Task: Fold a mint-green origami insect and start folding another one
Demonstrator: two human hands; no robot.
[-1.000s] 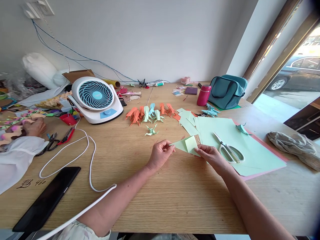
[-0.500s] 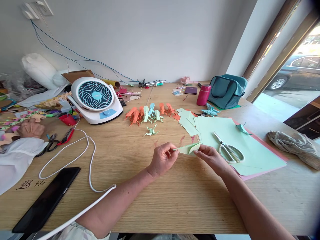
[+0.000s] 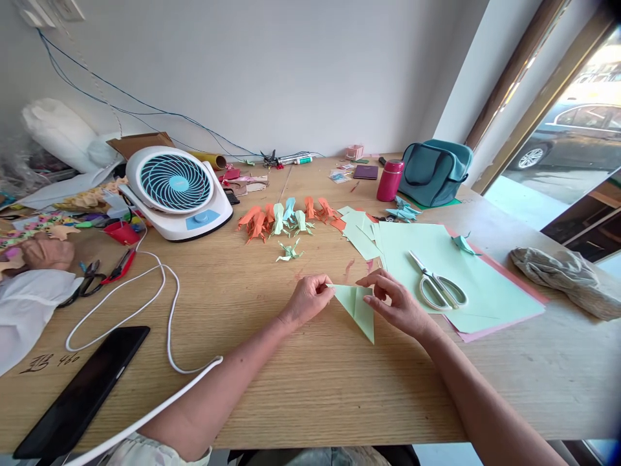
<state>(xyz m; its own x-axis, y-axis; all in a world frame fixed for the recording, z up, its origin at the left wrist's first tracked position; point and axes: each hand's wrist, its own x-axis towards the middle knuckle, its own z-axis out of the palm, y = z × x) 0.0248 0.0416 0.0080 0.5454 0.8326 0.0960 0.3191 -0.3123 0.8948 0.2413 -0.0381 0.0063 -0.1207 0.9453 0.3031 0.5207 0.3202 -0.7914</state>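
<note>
My left hand (image 3: pixel 306 300) pinches the left corner of a folded light-green paper triangle (image 3: pixel 358 309) that lies on the wooden table (image 3: pixel 310 388). At the paper's upper right edge, my right hand (image 3: pixel 395 303) presses it with the fingertips. The triangle points down toward me. Just to the right lie white-handled scissors (image 3: pixel 436 282) on a stack of light-green sheets (image 3: pixel 436 259).
A row of orange, green and blue folded paper figures (image 3: pixel 286 220) sits behind the hands. A white fan (image 3: pixel 173 191), its white cable (image 3: pixel 160 304) and a black phone (image 3: pixel 80 391) are at left. Another person's hand (image 3: pixel 46 252) rests far left. A teal bag (image 3: pixel 434 171) and red bottle (image 3: pixel 389 180) stand at back right.
The green paper was lifted and turned over between both hands, then laid flat as a triangle pointing toward me. The view shifted slightly right.
</note>
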